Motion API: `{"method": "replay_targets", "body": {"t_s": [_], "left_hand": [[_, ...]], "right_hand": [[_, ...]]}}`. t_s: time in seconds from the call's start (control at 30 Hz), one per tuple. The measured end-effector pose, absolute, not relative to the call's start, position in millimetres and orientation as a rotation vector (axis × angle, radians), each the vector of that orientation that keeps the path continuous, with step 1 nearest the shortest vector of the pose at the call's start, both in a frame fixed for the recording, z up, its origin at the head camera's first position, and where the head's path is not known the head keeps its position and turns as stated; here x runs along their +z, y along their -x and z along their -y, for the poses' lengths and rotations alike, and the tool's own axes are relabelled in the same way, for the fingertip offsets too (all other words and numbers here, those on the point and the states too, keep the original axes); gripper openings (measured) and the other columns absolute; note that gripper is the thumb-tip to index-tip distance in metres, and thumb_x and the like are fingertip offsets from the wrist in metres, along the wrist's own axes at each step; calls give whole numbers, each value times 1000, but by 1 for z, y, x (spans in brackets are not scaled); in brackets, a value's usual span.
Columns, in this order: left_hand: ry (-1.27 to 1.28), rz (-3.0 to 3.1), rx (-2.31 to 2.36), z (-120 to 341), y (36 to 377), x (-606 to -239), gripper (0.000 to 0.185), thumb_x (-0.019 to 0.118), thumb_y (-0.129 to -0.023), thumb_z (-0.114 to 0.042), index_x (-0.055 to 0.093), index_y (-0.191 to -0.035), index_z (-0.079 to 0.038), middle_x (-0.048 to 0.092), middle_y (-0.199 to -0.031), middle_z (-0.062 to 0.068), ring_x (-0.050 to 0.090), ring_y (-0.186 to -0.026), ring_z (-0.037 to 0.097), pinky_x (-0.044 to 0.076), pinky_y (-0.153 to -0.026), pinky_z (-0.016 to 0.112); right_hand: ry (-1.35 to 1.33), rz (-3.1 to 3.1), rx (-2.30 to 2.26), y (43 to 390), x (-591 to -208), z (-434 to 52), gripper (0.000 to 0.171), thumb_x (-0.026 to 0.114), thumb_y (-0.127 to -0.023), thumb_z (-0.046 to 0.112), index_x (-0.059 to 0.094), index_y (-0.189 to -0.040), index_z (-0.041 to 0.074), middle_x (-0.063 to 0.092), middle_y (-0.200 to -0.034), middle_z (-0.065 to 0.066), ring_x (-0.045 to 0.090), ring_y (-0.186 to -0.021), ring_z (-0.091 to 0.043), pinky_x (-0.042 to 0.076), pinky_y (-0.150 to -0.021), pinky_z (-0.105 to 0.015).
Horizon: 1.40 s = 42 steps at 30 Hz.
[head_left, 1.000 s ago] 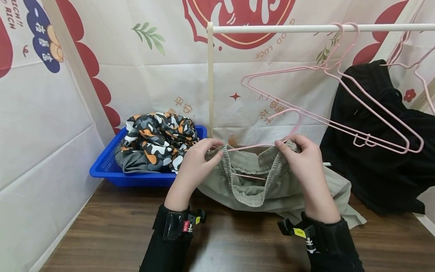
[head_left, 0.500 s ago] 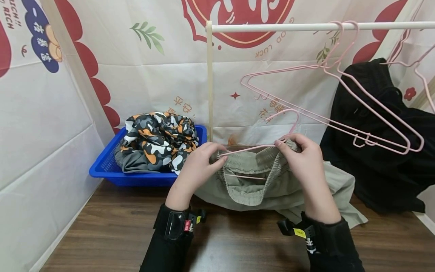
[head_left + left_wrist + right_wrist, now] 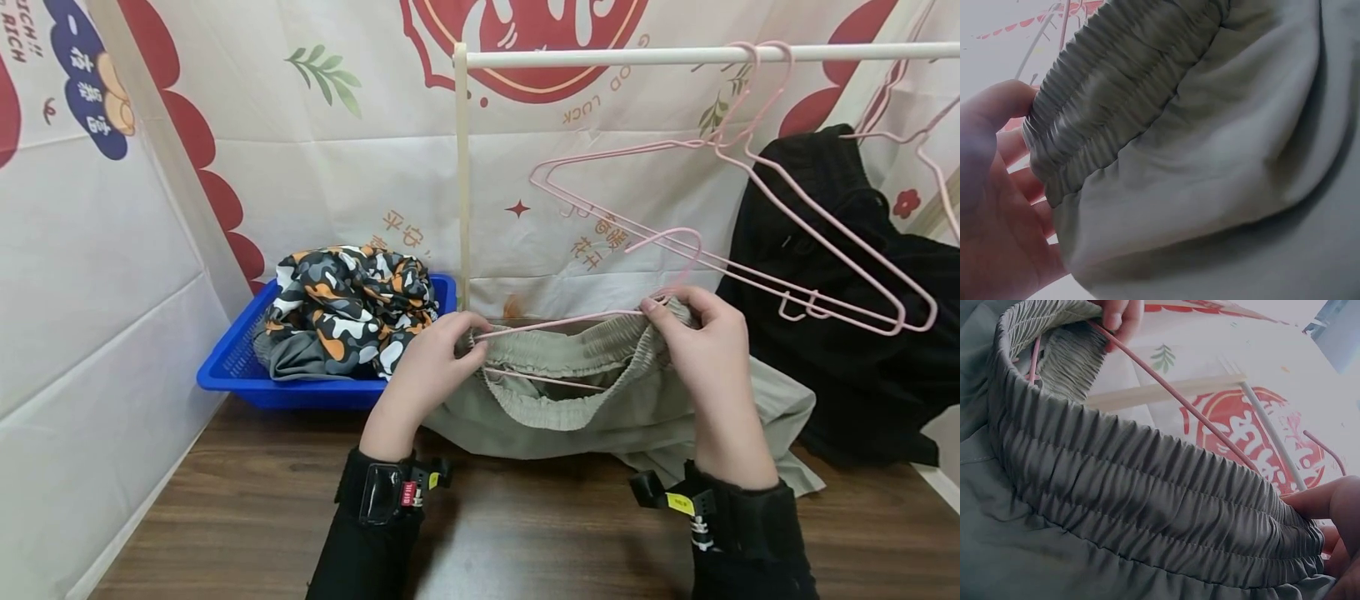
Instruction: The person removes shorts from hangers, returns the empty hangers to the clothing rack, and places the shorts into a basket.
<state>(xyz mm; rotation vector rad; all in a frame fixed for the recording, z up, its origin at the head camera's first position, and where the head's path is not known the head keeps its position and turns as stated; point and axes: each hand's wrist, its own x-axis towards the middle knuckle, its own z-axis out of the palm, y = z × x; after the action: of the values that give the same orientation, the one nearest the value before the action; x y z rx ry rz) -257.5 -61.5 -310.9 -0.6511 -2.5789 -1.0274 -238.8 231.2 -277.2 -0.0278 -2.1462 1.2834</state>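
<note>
Grey-green pants (image 3: 555,437) with a gathered elastic waistband (image 3: 1147,487) lie on the brown table, their waist opening held up. A pink hanger (image 3: 562,322) runs through that opening, its lower bar partly inside and its hook rising at the right. My left hand (image 3: 431,367) pinches the waistband's left side at the hanger's end. With thumb and fingers, my right hand (image 3: 708,346) pinches the right side of the waistband beside the hanger's hook. The left wrist view shows the left thumb (image 3: 1013,103) over the waistband edge. Cloth hides the hanger's right end.
At the left stands a blue basket (image 3: 225,367) holding camouflage-patterned cloth (image 3: 352,300) and grey cloth. Above runs a white rail (image 3: 600,58) with pink hangers (image 3: 630,221). Black pants (image 3: 840,333) hang at the right. Printed sheets form the back and sides.
My right hand has moved right and slightly up with the waistband and hanger. The waist opening has been stretched wider, and the left hand has stayed nearly in place.
</note>
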Motion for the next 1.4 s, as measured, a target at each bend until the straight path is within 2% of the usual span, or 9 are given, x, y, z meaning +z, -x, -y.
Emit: {"method": "replay_targets", "body": {"t_s": [0.17,0.3,0.47,0.63,0.8,1.03,1.17,1.4], "left_hand": [[634,2569,-1040,64,258,-311,16,59,-97,-20,67,-110,-16,62,-109,-2,54,-84,15,46,-73,36],[618,2575,-1018,65,260,-312,17,59,-96,-19,67,-111,-15,63,-112,0,58,-95,17,47,-81,39],[617,2575,-1024,67,261,-311,20,59,-95,-17,66,-113,-14,65,-114,1,61,-102,18,48,-86,40],[637,2548,-1053,68,261,-311,21,57,-95,-16,65,-114,-14,67,-110,2,63,-99,17,49,-85,39],[642,2536,-1059,68,261,-311,21,60,-96,-19,65,-115,-15,67,-108,2,64,-98,18,49,-84,40],[656,2527,-1056,67,259,-310,19,60,-98,-27,66,-113,-17,66,-100,-2,61,-88,16,47,-71,37],[649,2525,-1028,65,257,-309,18,61,-98,-30,68,-109,-19,67,-98,-4,60,-85,13,45,-68,36],[676,2489,-928,63,255,-308,18,59,-98,-31,70,-101,-18,67,-83,-7,58,-70,10,45,-64,34]], "right_hand": [[74,2082,1342,239,-275,-239,4,76,-86,17,72,-87,15,55,-71,14,46,-68,-7,36,-58,-20],[121,2023,1413,240,-274,-245,7,77,-84,15,72,-84,20,51,-64,12,43,-63,-8,33,-53,-20],[138,1930,1541,239,-271,-250,7,77,-84,10,75,-86,16,57,-69,10,45,-68,-8,35,-54,-19],[114,1842,1651,237,-270,-251,6,76,-84,6,76,-89,10,61,-74,6,48,-72,-10,37,-56,-18],[113,1865,1643,237,-270,-249,7,76,-84,7,76,-88,13,59,-72,6,46,-67,-10,36,-54,-18],[93,1967,1519,238,-272,-243,5,77,-85,12,75,-88,16,55,-68,9,45,-66,-10,35,-54,-20],[64,2023,1449,237,-273,-241,6,76,-85,14,73,-85,19,49,-64,8,40,-62,-11,32,-51,-21],[59,2083,1396,237,-273,-238,7,75,-87,19,74,-93,15,53,-68,9,41,-66,-10,33,-53,-21]]}}
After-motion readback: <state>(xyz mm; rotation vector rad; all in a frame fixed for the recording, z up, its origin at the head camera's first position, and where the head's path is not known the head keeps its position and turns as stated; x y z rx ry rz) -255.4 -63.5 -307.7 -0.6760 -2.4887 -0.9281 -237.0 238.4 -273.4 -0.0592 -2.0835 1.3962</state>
